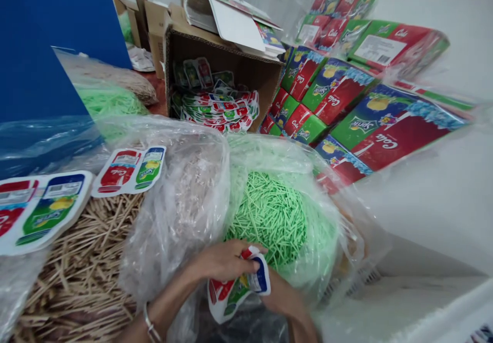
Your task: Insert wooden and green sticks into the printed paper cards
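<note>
My left hand (225, 262), with a bangle at the wrist, has its thumb and fingers closed on a printed bottle-shaped packet (231, 292) in red, green and blue. The packet is tilted and bent, low in the middle of the view. My right hand (275, 286) is behind the packet's right side; its fingers are hidden. Just beyond both hands, short light-green sticks (269, 214) fill an open clear plastic bag (323, 230). Left of my left arm lie many pale brown sticks (88, 250).
Two similar packets, a nearer one (54, 209) and a farther one (129, 171), lie over the brown sticks. A cardboard box (215, 40) holds many more packets. Stacked Cola and Sprite printed cartons (385, 122) stand at right. A blue panel (57, 40) rises at left.
</note>
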Tool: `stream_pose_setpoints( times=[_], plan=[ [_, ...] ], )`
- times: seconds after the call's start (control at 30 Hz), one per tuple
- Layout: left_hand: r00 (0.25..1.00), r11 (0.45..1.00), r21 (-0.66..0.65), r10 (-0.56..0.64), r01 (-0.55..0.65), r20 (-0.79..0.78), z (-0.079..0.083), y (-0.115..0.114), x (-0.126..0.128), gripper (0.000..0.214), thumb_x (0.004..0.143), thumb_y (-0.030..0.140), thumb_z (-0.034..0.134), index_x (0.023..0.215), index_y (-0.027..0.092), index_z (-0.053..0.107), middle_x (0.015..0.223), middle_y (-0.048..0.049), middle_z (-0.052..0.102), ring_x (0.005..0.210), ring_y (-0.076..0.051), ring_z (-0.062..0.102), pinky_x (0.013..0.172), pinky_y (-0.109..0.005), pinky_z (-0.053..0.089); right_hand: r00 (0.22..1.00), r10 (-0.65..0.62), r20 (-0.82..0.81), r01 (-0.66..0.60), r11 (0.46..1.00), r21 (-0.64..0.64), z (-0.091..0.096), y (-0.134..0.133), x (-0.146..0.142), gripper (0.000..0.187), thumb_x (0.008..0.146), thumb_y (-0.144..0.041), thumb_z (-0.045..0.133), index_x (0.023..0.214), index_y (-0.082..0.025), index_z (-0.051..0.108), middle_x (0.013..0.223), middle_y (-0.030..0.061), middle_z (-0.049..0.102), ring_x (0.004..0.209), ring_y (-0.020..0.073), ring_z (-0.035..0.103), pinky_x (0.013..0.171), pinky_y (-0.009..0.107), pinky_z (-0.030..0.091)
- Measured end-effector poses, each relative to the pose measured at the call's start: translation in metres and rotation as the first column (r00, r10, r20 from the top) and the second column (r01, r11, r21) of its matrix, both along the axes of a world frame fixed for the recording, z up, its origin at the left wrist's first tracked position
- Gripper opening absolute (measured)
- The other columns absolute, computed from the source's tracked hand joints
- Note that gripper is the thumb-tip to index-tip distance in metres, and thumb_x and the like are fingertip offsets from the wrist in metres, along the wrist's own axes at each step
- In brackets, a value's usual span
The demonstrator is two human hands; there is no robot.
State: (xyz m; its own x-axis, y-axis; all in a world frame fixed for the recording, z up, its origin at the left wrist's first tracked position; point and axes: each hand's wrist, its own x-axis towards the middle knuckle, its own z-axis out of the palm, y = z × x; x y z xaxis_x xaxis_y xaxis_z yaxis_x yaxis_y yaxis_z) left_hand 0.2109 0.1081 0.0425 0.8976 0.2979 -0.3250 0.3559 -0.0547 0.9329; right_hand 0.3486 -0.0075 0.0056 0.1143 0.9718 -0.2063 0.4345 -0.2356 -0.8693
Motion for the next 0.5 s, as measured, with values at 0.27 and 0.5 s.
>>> stream_pose_setpoints(
  times=[0.27,0.5],
  plan=[
    [0.956,0.951,-0.268,0.21,-0.151,0.207,0.019,-0.007,-0.033,0.042,0.085,0.037,0.051,0.123,0.022,0.06,0.097,-0.0021,0.072,0.084,-0.018,0.065,0.072,-0.027,0.048,0.714,-0.381,-0.587,0.427,0.902,-0.065,-0.002,0.025,0.003,0.026,0.075,-0.048,0.068,0.076,-0.022,0.068,0.065,-0.0023,0.06,0.062,0.0147,0.056,0.062,0.027,0.048],
    [0.991,0.953,0.274,-0.118,0.129,-0.058,0.005,-0.043,-0.021,0.017,0.08,0.021,0.056,0.088,0.02,0.071,0.091,-0.0051,0.074,0.089,-0.024,0.066,0.082,-0.03,0.046,0.131,-0.388,-0.912,0.487,0.827,-0.282,0.011,0.029,-0.018,0.032,0.057,-0.025,0.087,0.084,-0.019,0.071,0.066,-0.0047,0.055,0.06,0.008,0.051,0.058,0.019,0.045]
  ],
)
